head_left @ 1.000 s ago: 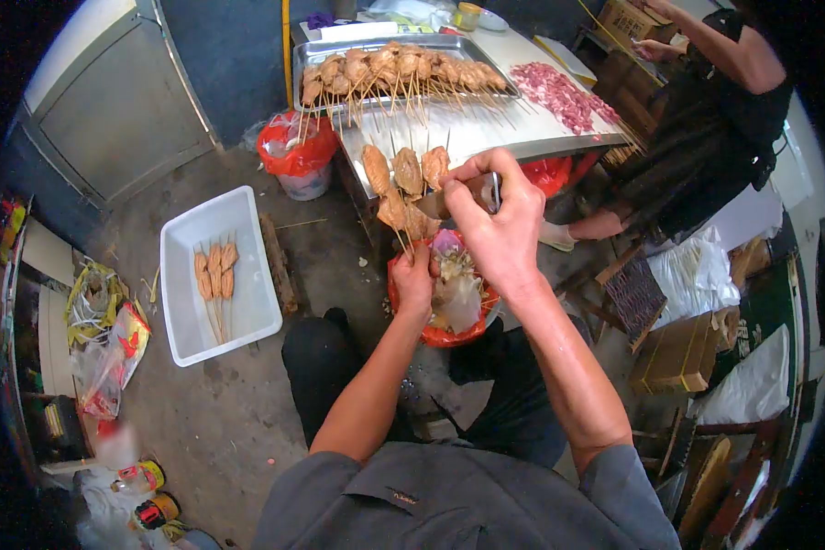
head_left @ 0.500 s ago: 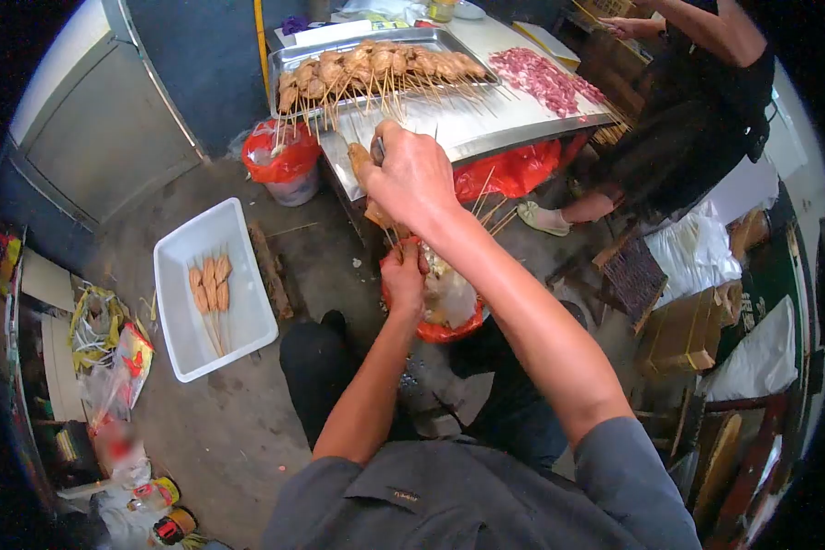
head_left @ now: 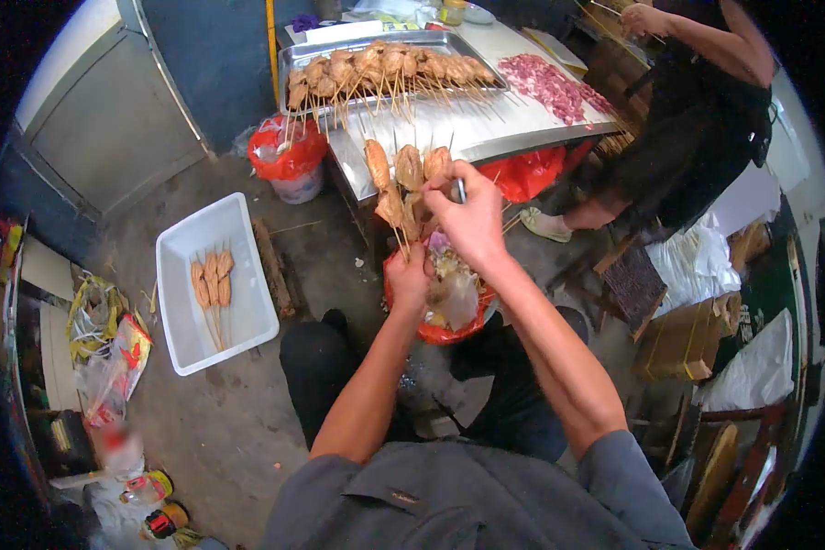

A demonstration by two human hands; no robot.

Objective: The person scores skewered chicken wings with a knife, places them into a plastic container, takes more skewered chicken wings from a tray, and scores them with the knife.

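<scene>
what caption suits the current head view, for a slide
Left hand grips meat skewers, right hand holds a partly hidden tool beside them, a metal tray of more beyond.

The top edge cuts off the other person (head_left: 710, 119). The right hand (head_left: 470, 218) hides most of a shiny metal tool (head_left: 460, 190). A red patch (head_left: 117, 438) low on the left is all blurry.

Bare floor (head_left: 225, 422) open, lower left, below white tub (head_left: 251, 316). Wood strip (head_left: 278, 275) along tub's right side. Upper centre, skewers (head_left: 341, 112) jut over tray's (head_left: 445, 38) near rim; bucket (head_left: 298, 188) by table's (head_left: 449, 136) left.
</scene>
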